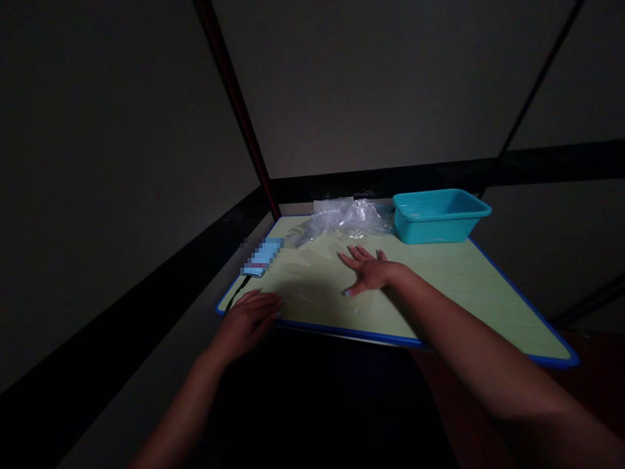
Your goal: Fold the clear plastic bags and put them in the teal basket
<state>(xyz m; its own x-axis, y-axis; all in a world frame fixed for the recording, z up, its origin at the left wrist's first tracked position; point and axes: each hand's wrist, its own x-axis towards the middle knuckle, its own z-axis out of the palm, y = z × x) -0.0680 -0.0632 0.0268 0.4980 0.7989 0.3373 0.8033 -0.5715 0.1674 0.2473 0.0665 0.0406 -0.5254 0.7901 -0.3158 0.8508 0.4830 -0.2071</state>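
Note:
My right hand lies with fingers spread over the middle of the pale green table. Faint glints and creases around it look like a clear plastic sheet or bag lying flat, though its outline is hard to make out. At the table's near left edge rests my left hand, fingers stretched out flat and low, with nothing visible in it. Just beyond the left hand is a phone-like device, its surface blurred out, with a black strap running from it towards that hand.
Crumpled clear plastic bags are heaped at the back of the table. A turquoise plastic basin stands at the back right. Blue trim borders the tabletop. Walls rise close behind and on the left.

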